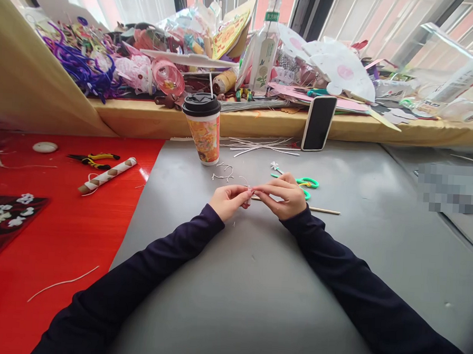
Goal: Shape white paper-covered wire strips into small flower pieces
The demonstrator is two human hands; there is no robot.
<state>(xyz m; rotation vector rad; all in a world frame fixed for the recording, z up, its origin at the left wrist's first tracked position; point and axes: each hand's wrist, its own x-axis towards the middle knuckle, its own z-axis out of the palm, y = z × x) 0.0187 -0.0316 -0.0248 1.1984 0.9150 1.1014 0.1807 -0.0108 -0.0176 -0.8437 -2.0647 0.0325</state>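
Note:
My left hand (230, 200) and my right hand (283, 196) meet over the grey mat, fingertips almost touching. Both are closed in a pinch on a thin white strand (245, 180), whose curved end rises above the left fingers. The rest of it is tiny and mostly covered by my fingertips. Behind my right hand lie green-handled scissors (308, 183), partly hidden. A small white flower on a stem (274, 166) rests near their blades. A thin wooden stick (325, 210) passes under the right hand. Short curled white pieces (223, 172) lie beyond the left hand.
A lidded paper cup (202, 135) with a straw and a propped phone (319, 123) stand at the back, white strands (262, 145) between them. Leftward on red are pliers (92, 160), a wrapped roll (107, 176) and white flowers (5, 211). Craft materials crowd the sill (144, 120).

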